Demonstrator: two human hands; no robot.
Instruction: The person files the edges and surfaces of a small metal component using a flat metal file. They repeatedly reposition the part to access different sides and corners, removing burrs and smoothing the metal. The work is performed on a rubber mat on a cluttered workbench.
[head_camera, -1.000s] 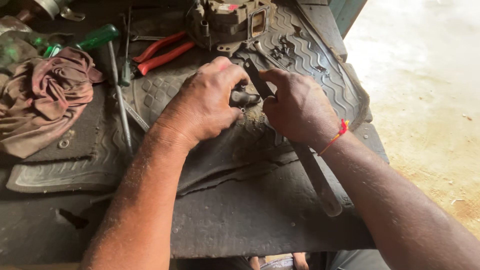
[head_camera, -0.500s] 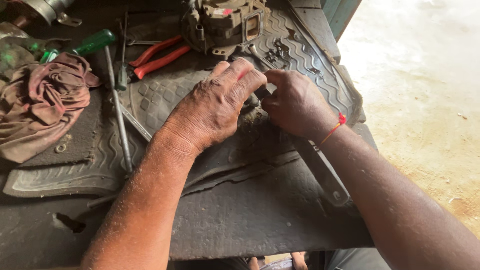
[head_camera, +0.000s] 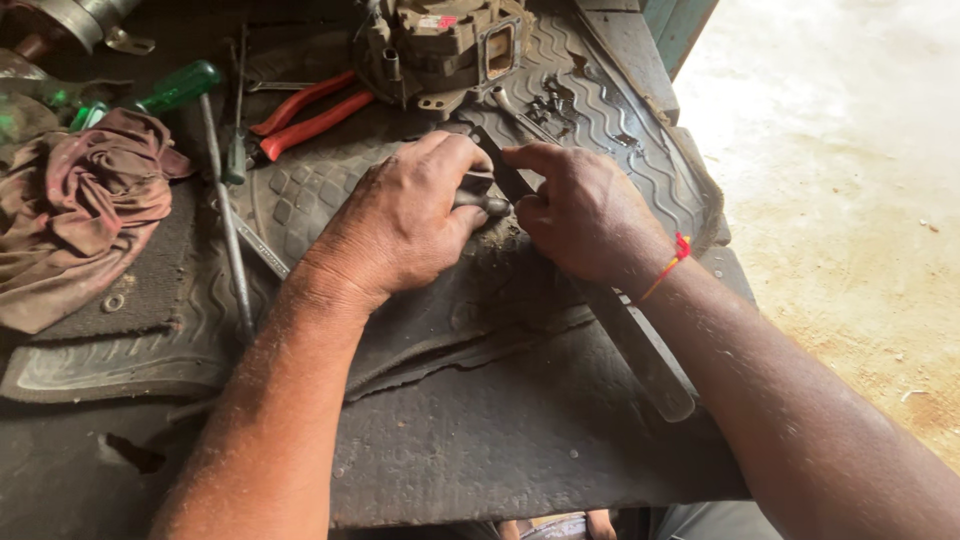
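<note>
Crowding the hidden, perhaps metal, part (head_camera: 487, 200): pliers (head_camera: 305, 118), screwdriver (head_camera: 215, 170), rag (head_camera: 75, 215).

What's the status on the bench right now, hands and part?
Left hand closed over a small dark metal part. Right hand gripping a long flat metal bar against it. Red pliers and screwdriver lie apart, left.

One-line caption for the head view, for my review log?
Both hands, left hand and right hand, grip a small dark metal part on a rubber mat, red-handled pliers beside.
</note>
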